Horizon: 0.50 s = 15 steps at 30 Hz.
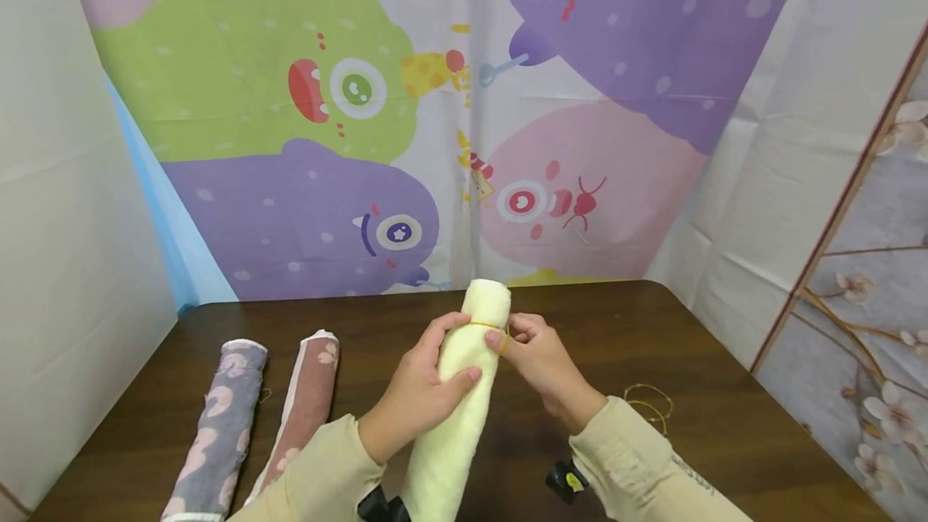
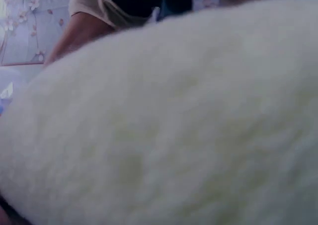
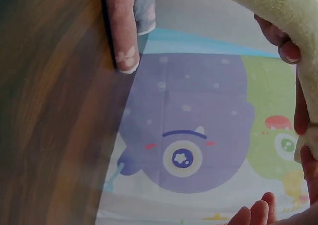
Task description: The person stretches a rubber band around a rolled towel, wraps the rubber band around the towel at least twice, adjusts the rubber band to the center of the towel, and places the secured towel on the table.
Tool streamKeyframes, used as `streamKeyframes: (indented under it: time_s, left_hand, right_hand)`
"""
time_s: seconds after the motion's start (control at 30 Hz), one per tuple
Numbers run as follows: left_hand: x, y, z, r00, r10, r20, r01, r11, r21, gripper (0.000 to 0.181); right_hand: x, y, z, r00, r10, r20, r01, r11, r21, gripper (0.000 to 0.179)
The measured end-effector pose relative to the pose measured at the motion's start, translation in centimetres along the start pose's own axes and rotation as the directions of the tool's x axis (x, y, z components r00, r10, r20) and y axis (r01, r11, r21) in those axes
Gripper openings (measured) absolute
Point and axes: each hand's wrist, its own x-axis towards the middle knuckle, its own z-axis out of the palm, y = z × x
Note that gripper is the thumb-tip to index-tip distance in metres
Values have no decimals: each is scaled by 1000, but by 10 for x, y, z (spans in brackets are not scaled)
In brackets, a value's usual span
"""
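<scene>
A pale yellow towel [image 1: 449, 457], rolled into a long tube, leans up and away from me in the head view. My left hand [image 1: 416, 393] grips the roll below its top end, thumb across the front. Around the upper part runs a thin yellow cord [image 1: 487, 324], with a bit of it beside the roll at my right hand [image 1: 544, 365]. That hand pinches the cord between thumb and fingers, right against the towel. Fuzzy towel cloth [image 2: 164, 125] fills most of the left wrist view. The right wrist view catches several right-hand fingers [image 3: 256, 212] at the bottom.
To the left on the dark wooden table [image 1: 565, 312] lie a grey-and-pink rolled towel [image 1: 217, 433] and a brownish-pink one [image 1: 308, 393]. Loose loops of thin cord [image 1: 656, 409] lie by my right sleeve. A cartoon-printed curtain [image 1: 348, 208] hangs behind the table.
</scene>
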Motion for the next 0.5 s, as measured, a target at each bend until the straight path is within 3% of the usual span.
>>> streamKeyframes:
  time_s: [0.1,0.27,0.5]
  left_hand:
    - [1,2,-2,999,-27,47,30,997,-70,53]
    - [2,-2,-4,999,-13,32,20,980,-199,48]
    - [0,-6,-9,993,109,40,-94,958,-272,46]
  right_hand:
    - [-1,-1,0,998,-55,-1,55,998,-25,34]
    - [0,-6,-5,992,-115,43,116,993,-37,41]
    - [0,-5,-15,967,-170,192,179,983,-31,90]
